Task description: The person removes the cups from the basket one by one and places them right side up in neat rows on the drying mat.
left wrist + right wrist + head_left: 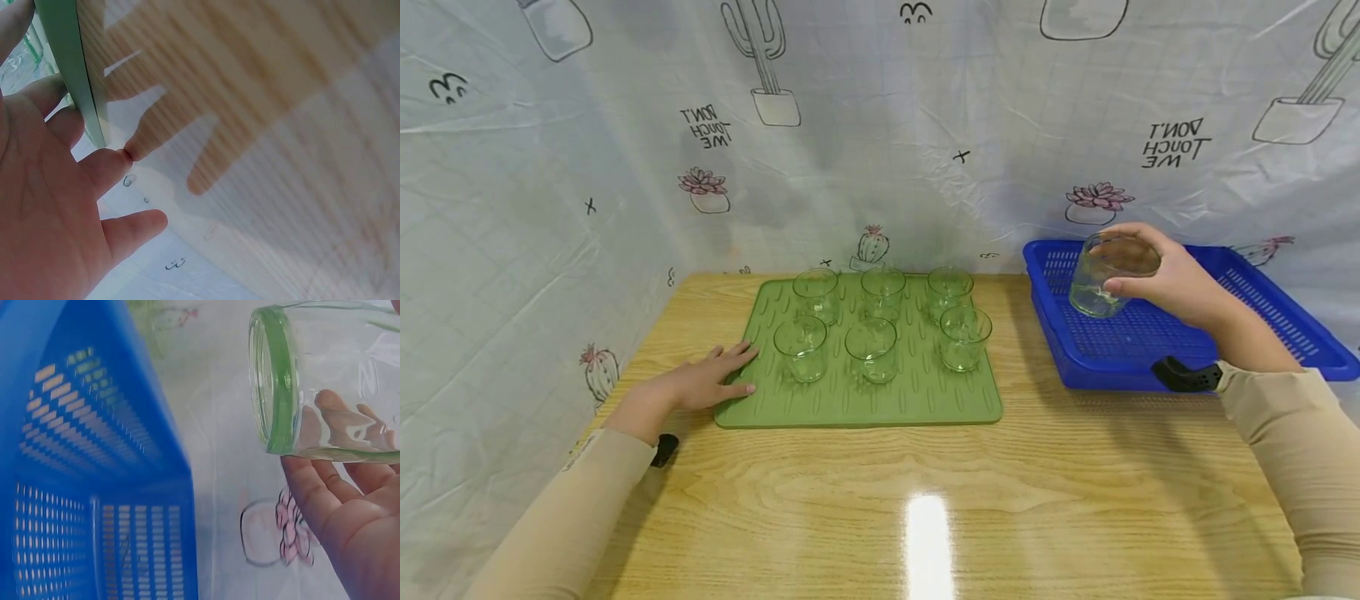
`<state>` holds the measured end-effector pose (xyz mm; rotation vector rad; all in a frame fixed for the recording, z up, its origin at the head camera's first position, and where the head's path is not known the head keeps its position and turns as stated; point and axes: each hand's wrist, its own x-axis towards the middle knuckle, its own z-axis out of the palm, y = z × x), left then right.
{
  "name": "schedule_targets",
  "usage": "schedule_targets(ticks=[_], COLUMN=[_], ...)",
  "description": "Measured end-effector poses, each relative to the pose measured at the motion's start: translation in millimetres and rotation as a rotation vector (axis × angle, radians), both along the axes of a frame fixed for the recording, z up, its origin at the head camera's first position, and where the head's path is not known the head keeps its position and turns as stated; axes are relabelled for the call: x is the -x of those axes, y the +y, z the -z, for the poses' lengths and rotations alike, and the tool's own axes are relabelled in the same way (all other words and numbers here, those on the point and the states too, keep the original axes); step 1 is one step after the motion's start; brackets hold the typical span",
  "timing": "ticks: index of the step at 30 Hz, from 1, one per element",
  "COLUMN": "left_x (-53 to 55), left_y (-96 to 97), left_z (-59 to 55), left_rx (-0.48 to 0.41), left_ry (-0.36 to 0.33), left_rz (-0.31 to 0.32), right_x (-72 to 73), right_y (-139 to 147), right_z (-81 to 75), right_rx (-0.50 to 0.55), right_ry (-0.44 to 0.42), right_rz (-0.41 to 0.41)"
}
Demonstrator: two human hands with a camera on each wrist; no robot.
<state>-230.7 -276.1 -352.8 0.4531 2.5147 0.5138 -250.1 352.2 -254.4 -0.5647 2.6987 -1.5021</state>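
My right hand (1183, 279) grips a clear glass cup (1092, 287) above the left part of the blue basket (1056, 354). In the right wrist view, the cup's thick greenish base (281, 381) faces the basket, with fingers seen through the glass. My left hand (703, 379) rests with fingers spread at the left edge of the green ridged mat (917, 410), its fingertips touching it. Several clear glass cups stand upright on that mat in two rows, among them a front left cup (807, 367) and a front right cup (962, 354).
Mat and basket both sit on a wooden table (820, 508). Behind and to the left hangs a white printed curtain (865, 183). The basket has slotted walls and stands to the right of the mat, with a gap between them.
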Motion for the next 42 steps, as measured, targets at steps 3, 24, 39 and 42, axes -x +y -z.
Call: schedule_targets(ticks=[3, 24, 39, 42], left_x=[0.4, -1.2, 0.4, 0.4], left_y=[0.4, 0.7, -1.6, -1.0], left_z=[-0.6, -0.1, -1.7, -2.3], left_rx=[0.0, -0.006, -0.013, -0.015], left_ry=[-0.001, -0.003, 0.015, 0.014], left_rz=[0.004, 0.002, 0.006, 0.008], right_x=[-2.5, -21.5, -36.6, -39.7], right_y=[-8.7, -81.7, -127.8, -135.1], right_z=[-2.5, 14.7, 41.8, 49.5], right_rx=[0.002, 0.077, 0.233, 0.267], right_ry=[-0.001, 0.028, -0.039, -0.092], right_rz=[-0.027, -0.044, -0.193, -0.231])
